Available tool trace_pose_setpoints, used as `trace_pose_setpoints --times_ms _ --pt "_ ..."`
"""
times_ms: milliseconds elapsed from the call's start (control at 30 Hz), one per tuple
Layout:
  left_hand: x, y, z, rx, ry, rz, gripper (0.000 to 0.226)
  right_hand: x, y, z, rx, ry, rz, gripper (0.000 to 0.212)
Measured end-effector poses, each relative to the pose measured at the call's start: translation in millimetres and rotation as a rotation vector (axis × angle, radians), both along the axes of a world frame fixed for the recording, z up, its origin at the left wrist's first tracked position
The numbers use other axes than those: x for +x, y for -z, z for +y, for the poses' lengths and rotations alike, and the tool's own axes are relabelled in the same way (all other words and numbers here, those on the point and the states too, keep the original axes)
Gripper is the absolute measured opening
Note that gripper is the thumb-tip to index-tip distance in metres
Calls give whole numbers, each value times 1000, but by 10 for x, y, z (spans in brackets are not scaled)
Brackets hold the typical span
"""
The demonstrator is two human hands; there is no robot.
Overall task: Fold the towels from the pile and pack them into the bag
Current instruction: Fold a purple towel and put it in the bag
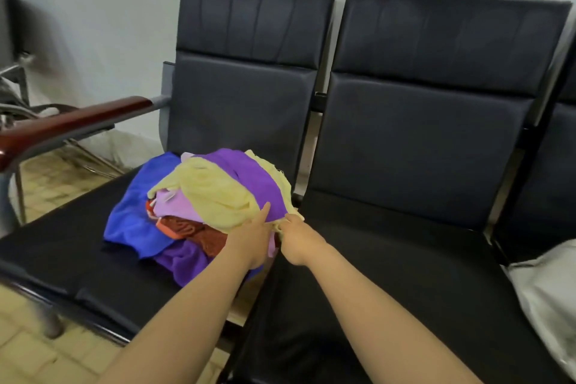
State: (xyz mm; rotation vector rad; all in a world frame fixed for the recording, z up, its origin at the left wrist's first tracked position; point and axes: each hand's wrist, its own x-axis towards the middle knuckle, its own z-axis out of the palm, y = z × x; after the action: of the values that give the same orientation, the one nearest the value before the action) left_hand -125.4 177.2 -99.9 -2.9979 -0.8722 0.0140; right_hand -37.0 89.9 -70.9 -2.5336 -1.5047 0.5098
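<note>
Step in hand: lifting the first piece off the pile (187,215), judged from the heap being unsorted and nothing folded in sight.

Location: the pile sits on the left seat (62,246) of the bench, at its right side. The yellow towel (215,193) lies on top, draped over a purple towel (249,174); a blue towel (137,212) spreads out to the left. A pale grey bag (548,299) lies at the right edge of view, well apart from the pile.

Grip: the right hand (296,237) has its fingers curled together, pinching the near right edge of the yellow towel. The left hand (252,237) is just beside it with one digit laid straight up against the cloth. Its other fingers are hidden, so whether they clasp anything cannot be told.

Recommendation: find a second corner with the left hand before lifting. Draw the yellow towel up and rightward, clear of the purple one beneath, so the heap is not dragged off. The right seat (405,259) appears a suitable folding surface.
</note>
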Motion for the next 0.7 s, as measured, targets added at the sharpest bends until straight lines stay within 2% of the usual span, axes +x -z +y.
trace_pose_setpoints --times_ms 133,233,333,433,533,633,700 --pt "76 -24 181 50 50 31 58 67 147 -15 -8 84 23 51" --pt "138 -176 215 109 53 76 63 133 188 -75 23 182 53 39" --pt "201 -296 201 133 37 59 68 175 149 -144 59 178 38 37" --pt "232 -285 200 284 18 -72 58 179 86 -208 104 141 19 34" --pt "288 -279 185 394 72 -47 33 138 13 -292 148 117 29 30" --pt "371 -295 99 334 57 -108 20 101 -36 -391 179 112 51 26" --pt "428 -387 10 149 -37 -310 12 91 -76 -446 212 115 84 26"
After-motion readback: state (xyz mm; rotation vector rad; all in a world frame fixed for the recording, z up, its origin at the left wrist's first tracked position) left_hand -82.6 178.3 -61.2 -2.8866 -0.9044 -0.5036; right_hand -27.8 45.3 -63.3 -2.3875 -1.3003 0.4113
